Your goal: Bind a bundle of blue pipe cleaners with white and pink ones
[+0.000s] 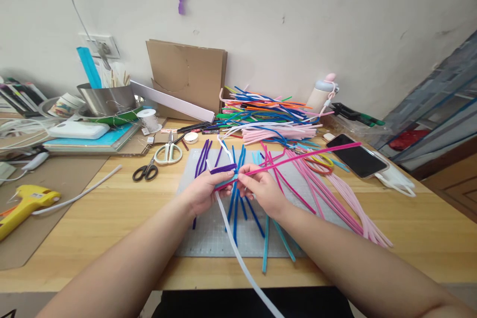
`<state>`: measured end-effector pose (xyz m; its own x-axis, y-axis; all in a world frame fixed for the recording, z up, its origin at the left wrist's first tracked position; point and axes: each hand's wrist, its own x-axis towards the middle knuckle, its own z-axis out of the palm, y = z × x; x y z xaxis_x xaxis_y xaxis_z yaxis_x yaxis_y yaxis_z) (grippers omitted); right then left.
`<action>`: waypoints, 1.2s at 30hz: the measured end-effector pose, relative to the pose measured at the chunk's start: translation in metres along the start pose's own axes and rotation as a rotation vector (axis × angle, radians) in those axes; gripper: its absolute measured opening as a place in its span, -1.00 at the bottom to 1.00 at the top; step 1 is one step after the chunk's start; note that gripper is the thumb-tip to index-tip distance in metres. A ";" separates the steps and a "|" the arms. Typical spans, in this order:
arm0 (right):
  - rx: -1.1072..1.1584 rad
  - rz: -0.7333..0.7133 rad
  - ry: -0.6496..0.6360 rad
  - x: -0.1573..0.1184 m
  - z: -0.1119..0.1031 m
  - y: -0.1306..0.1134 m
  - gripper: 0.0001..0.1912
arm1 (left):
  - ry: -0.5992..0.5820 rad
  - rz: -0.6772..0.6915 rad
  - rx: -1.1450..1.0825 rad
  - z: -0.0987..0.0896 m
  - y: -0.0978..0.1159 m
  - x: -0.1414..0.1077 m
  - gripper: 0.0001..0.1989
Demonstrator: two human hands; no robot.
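My left hand point(208, 190) is closed on a small bundle of bent pipe cleaners, with purple point(223, 168) and light blue pieces showing beside the thumb. A long white pipe cleaner point(238, 251) hangs from the bundle toward the table's front edge. My right hand point(261, 189) pinches a long magenta pipe cleaner point(305, 157) close to the left fingers; its free end points up to the right. Underneath, blue pipe cleaners point(236, 218) and light blue ones point(266, 248) lie on the grey cutting mat point(204, 246). The fingers partly hide where the pieces meet.
Pink pipe cleaners point(335, 194) lie to the right, near a phone point(356, 155). A mixed pile point(268, 114) sits at the back beside cardboard point(190, 79) and a bottle point(320, 95). Scissors point(168, 153) and a yellow glue gun point(30, 203) are on the left.
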<state>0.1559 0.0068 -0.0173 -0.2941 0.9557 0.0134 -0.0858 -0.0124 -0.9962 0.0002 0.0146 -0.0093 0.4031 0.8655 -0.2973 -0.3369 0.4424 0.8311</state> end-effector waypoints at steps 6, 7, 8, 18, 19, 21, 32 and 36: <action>-0.006 0.005 0.055 0.002 -0.002 0.002 -0.80 | 0.016 0.022 0.005 0.000 -0.001 0.001 -0.87; -0.016 0.002 0.052 0.003 -0.002 0.003 -0.79 | 0.010 0.026 0.016 0.000 -0.001 0.001 -0.88; -0.025 -0.002 0.040 0.003 -0.002 0.005 -0.78 | 0.009 0.025 0.021 -0.001 -0.002 0.002 -0.88; -0.054 -0.013 0.017 0.002 -0.002 0.006 -0.74 | -0.027 -0.040 0.090 -0.003 0.000 0.001 -0.87; -0.064 -0.019 0.014 0.002 -0.002 0.006 -0.75 | -0.030 -0.030 0.104 -0.003 0.000 0.001 -0.87; -0.080 -0.026 0.005 0.002 -0.002 0.005 -0.79 | -0.033 0.000 0.132 -0.004 0.000 0.001 -0.86; -0.231 -0.041 -0.058 0.001 -0.007 0.005 -0.96 | -0.050 0.104 0.370 -0.004 0.001 -0.001 -0.86; -0.398 -0.186 -0.145 0.000 -0.013 -0.004 -0.96 | -0.056 0.086 0.341 -0.006 0.007 -0.004 -0.85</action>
<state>0.1682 0.0107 -0.0145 -0.4407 0.8796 0.1791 0.2141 0.2967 -0.9307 -0.0091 0.0158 -0.0051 0.4353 0.8776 -0.2010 -0.0720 0.2565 0.9639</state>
